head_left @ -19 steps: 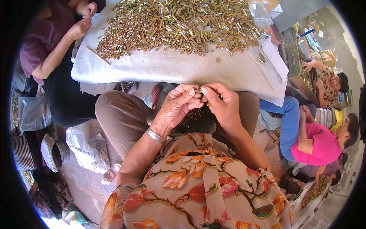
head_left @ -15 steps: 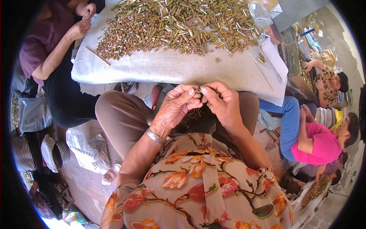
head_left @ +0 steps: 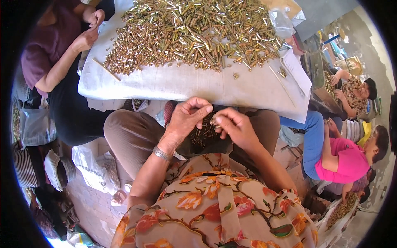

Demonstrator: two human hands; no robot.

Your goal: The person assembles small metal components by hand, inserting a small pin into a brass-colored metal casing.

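Both of my hands are over my lap, just in front of the table edge. My left hand (head_left: pixel 186 120) is closed in a pinch, thumb against the bent fingers; whatever is in it is hidden. Beside it, a small gap away, my right hand (head_left: pixel 236 127) pinches a small brass-coloured metal piece (head_left: pixel 214 120) between thumb and fingers. Below the hands, between my knees, lie several thin dark metal pins or screws (head_left: pixel 200 138) in a dark holder. On the table, a big heap of gold-coloured metal sleeves (head_left: pixel 198 33) runs into smaller nut-like pieces (head_left: pixel 136 51) at the left.
The pale cloth-covered table (head_left: pixel 165 84) carries two thin sticks, one a wooden stick (head_left: pixel 106 69), a paper sheet (head_left: pixel 295 70) and a clear bag (head_left: pixel 281 22). A co-worker's hands (head_left: pixel 89 35) are at the left. Other people sit at the right. A white plastic bag (head_left: pixel 95 169) stands on the floor.
My hands were together at one small metal piece; now they are apart and slightly lower. The metal pins between my knees show more plainly. The view has tilted a little.
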